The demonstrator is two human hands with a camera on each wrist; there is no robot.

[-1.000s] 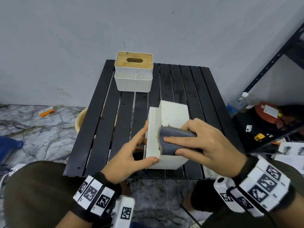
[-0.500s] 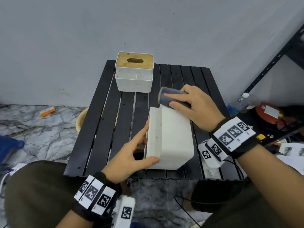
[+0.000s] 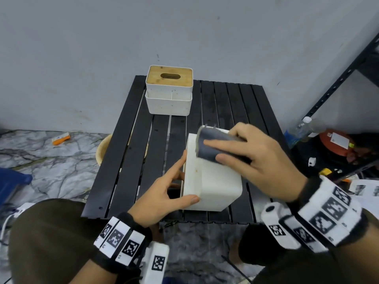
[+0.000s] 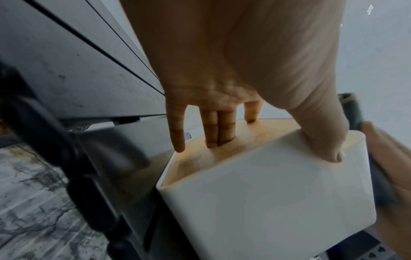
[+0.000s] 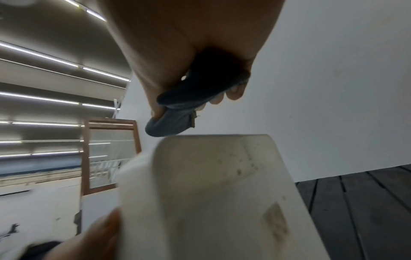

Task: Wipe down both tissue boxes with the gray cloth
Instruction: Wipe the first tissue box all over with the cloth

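On the left of the black slatted table (image 3: 131,160), the left hand (image 3: 162,193) steadies the near tissue box (image 3: 213,181), which lies tipped on its side near the front edge: the thumb presses the near white face while, in the left wrist view, straight fingers (image 4: 211,130) rest against the wooden lid face that points left, two of them seeming to dip into its slot, so the hand braces the box with extended fingers more than it clenches it. Farther back, at the table's rear edge by the wall, the second tissue box (image 3: 169,93) stands upright with its bamboo lid up, untouched by either hand. To the right, the right hand (image 3: 252,158) grips the folded gray cloth (image 3: 211,145), fingers laid over it and thumb under, and holds it at the far upper edge of the tipped box; the right wrist view shows the cloth at that edge, with specks and smudges on the white face below it. The step in hand looks like wiping the first box's upturned side. The next move likely calls for dragging the cloth toward the body across that speckled face with firm pressure, while the left hand holds the box from sliding, then turning the box to a fresh side
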